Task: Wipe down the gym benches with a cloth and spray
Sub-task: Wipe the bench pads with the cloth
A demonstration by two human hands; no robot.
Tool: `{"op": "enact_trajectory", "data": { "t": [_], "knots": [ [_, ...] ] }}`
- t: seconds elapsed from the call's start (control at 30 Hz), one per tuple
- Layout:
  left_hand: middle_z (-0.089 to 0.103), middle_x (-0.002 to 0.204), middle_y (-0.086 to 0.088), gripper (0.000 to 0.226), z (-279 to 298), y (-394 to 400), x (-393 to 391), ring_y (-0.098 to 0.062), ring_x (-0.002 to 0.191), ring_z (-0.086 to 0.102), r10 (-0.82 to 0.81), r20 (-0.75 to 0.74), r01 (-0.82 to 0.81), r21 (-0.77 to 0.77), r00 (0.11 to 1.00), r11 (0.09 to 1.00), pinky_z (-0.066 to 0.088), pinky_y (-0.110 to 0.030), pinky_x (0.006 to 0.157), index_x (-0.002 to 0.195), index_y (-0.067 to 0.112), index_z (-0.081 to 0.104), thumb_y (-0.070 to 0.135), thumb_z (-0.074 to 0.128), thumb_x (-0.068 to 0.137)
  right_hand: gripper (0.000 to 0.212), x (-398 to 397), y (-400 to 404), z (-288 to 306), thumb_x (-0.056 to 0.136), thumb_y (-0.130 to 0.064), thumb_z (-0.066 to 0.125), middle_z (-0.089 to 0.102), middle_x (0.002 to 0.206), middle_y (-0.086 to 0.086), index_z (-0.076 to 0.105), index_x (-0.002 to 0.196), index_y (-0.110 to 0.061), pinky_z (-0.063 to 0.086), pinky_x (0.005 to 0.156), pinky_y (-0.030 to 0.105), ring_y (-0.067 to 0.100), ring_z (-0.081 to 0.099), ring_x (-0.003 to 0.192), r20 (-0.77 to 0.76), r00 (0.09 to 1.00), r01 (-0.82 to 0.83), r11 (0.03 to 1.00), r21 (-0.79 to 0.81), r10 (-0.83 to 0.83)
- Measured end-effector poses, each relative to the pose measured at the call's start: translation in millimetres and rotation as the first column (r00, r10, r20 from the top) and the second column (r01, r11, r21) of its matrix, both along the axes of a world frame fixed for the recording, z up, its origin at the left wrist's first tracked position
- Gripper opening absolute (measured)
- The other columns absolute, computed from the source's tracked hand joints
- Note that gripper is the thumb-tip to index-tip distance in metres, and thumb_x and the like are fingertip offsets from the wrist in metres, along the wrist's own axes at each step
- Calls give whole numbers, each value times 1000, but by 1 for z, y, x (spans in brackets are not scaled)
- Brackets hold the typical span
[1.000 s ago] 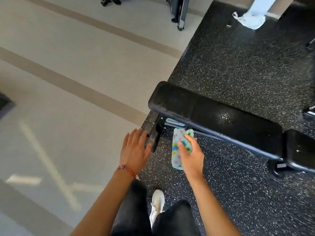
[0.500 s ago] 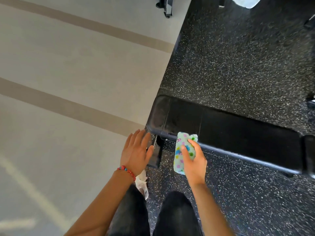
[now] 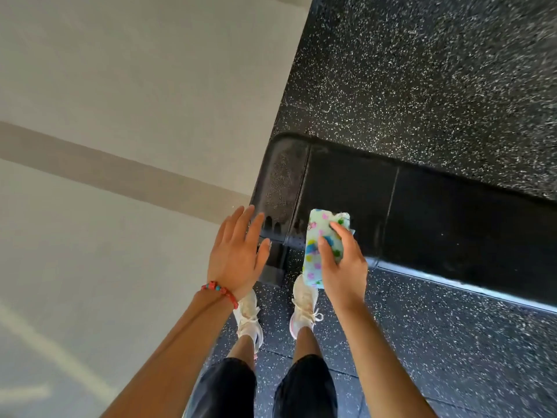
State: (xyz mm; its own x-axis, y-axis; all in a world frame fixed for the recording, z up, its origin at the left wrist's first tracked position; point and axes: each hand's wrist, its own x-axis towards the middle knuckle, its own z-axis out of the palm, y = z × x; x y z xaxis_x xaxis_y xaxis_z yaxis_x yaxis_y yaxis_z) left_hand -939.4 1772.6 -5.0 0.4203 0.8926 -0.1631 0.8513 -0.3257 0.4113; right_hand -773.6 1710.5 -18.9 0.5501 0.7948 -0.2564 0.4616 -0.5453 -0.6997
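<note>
The bench (image 3: 422, 218) is a long black padded slab running from the middle of the view off to the right, sitting on dark rubber flooring (image 3: 437, 86) flecked with white. Its left end pad looks dull and mottled, perhaps damp or dusty, though the sheen makes that hard to judge, while the rest shines glossy black with a stitched seam across it. The right hand (image 3: 343, 267) grips a folded cloth (image 3: 319, 251), pale mint with pink, blue, green and yellow spots, holding it at the near edge of the bench with fingers curled over its top. The left hand (image 3: 238, 254) is spread wide and flat, fingers straight, at the bench's near left corner, a red beaded bracelet (image 3: 221, 291) on the wrist. White sneakers (image 3: 304, 300) stand just below the bench edge.
</note>
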Motion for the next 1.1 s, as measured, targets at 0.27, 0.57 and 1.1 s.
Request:
{"op": "enact_trajectory", "data": {
  "t": [0.27,0.57,1.1],
  "knots": [
    [49,132,-28,48,-101,33,30,-45,125,42,17,27,-18,25,999,1000,37,-55,101,125,-7,51,23,36,91,34,16,40,-88,90,-18,55,55,102,19,53,124,-15,48,81,43,35,56,90,173,966,-180,981,-72,190],
    [38,143,-25,50,-153,39,50,-39,134,31,38,15,-40,156,999,987,25,-49,109,133,-4,44,22,38,91,27,28,61,-117,89,-23,50,56,81,19,57,112,-11,51,61,39,32,54,68,472,840,-325,945,40,269],
    [38,144,-23,49,-153,49,55,-38,135,29,-31,-27,36,216,999,976,24,-52,109,134,0,43,20,39,90,34,82,141,-119,94,-30,45,56,102,20,52,123,-13,46,74,42,33,54,90,456,874,-209,977,42,167]
  ]
}}
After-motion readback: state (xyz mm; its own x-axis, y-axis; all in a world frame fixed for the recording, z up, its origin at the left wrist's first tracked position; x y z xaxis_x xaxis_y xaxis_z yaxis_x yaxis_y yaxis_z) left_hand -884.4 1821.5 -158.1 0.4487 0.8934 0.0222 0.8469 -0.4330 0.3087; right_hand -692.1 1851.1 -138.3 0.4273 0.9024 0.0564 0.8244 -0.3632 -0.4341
